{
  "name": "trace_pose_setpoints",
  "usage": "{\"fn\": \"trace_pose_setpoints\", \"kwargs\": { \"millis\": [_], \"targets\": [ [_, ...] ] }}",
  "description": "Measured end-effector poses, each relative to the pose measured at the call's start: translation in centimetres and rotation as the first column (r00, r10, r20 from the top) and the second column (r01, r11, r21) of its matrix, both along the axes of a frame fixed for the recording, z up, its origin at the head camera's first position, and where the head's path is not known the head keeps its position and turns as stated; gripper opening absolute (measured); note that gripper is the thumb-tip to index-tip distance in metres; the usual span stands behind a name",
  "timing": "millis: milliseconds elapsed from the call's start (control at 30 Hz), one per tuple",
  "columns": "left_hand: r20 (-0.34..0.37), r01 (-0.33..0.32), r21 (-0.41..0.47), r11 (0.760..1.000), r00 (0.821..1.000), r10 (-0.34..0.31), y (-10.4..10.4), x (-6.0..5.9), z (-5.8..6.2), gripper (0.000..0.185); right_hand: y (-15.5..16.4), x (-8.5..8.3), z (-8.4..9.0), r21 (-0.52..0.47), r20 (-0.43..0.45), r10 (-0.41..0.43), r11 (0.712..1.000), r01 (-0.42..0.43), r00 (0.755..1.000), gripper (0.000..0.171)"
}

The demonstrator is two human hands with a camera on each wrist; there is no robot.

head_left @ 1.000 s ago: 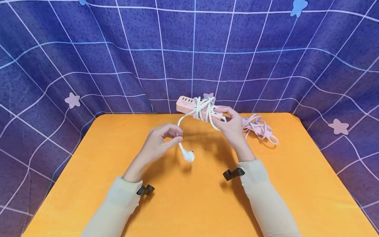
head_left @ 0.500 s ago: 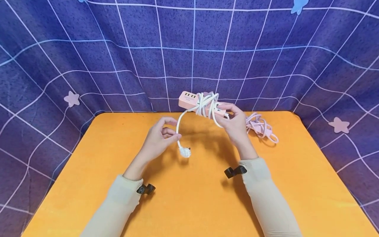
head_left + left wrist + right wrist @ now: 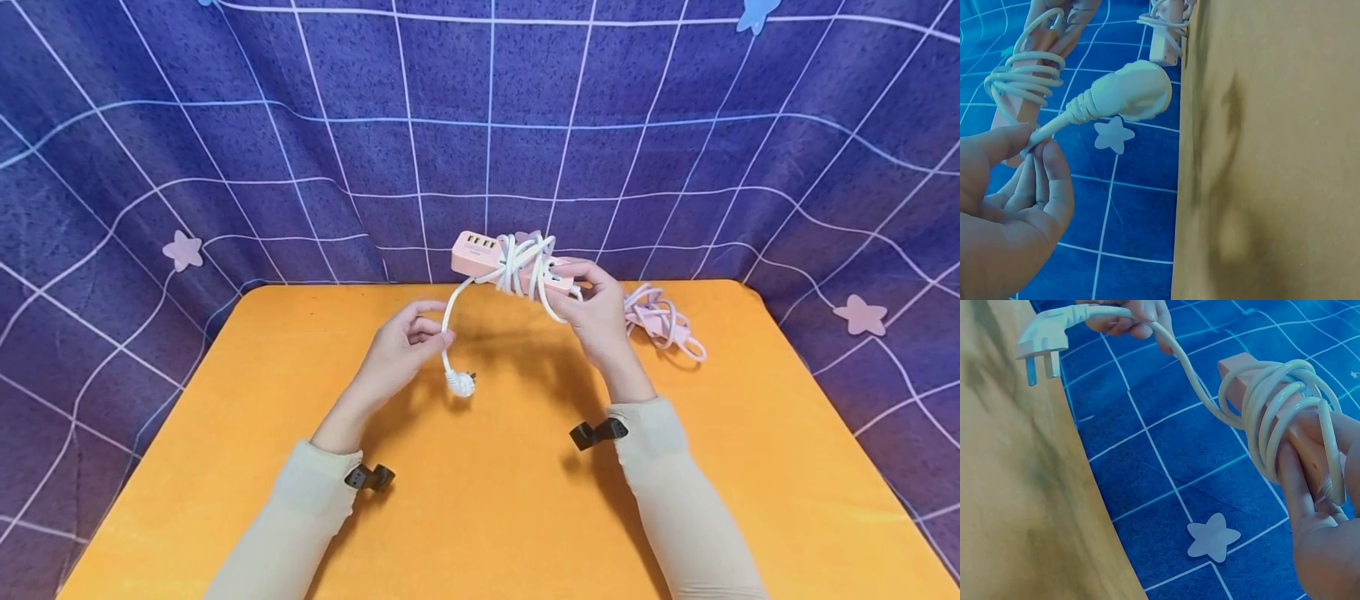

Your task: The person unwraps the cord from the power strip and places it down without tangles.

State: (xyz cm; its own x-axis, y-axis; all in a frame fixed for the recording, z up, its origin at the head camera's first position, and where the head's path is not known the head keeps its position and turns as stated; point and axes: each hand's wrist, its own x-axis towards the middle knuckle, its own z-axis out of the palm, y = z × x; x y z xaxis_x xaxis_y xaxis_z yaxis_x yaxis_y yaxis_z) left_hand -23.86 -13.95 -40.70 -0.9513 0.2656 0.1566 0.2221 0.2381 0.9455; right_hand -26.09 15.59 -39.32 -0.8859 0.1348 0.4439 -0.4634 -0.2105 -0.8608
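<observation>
Right hand [image 3: 596, 321] gripping pink power strip [image 3: 480, 252] wrapped in white cord [image 3: 521, 267], above orange counter [image 3: 480, 500]. Left hand [image 3: 401, 350] pinching cord near plug [image 3: 460, 382].

this looks like a small staged recording corner rather than a lived-in room. a purple-blue cloth backdrop [image 3: 480, 142] with a white grid and pale star shapes hangs across the back and wraps round both sides, hiding any walls. in front of it sits a plain orange worktop [image 3: 487, 517] with rounded corners. a pink cable bundle [image 3: 663, 321] lies at its far edge. small black camera mounts [image 3: 596, 433] ride on the person's wrists.
</observation>
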Motion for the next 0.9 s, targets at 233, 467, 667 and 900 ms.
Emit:
{"fn": "trace_pose_setpoints", "kwargs": {
  "millis": [233, 467, 667, 900],
  "targets": [
    [0.010, -0.021, -0.011, 1.000, 1.000, 0.021, -0.3, -0.2, -0.1, 0.036, 0.1, 0.0, 0.1, -0.021, 0.001, 0.037, 0.999, -0.037, 0.999, 0.031],
    [0.024, -0.043, -0.006, 0.999, 0.999, 0.043, -0.4, -0.5, -0.5, 0.029, 0.0, 0.1, 0.3, -0.020, 0.022, 0.067, 0.998, -0.067, 0.998, 0.032],
    [0.042, -0.063, -0.022, 0.998, 0.997, 0.064, -0.5, -0.7, -0.9, 0.029, -0.2, 0.3, 0.1, -0.025, 0.051, 0.088, 0.996, -0.087, 0.995, 0.038],
    [0.020, -0.089, -0.106, 0.990, 0.996, 0.092, -0.8, -1.1, -1.4, 0.027, -0.3, 0.4, -0.1, -0.010, 0.058, 0.092, 0.996, -0.091, 0.994, 0.038]
  ]
}}
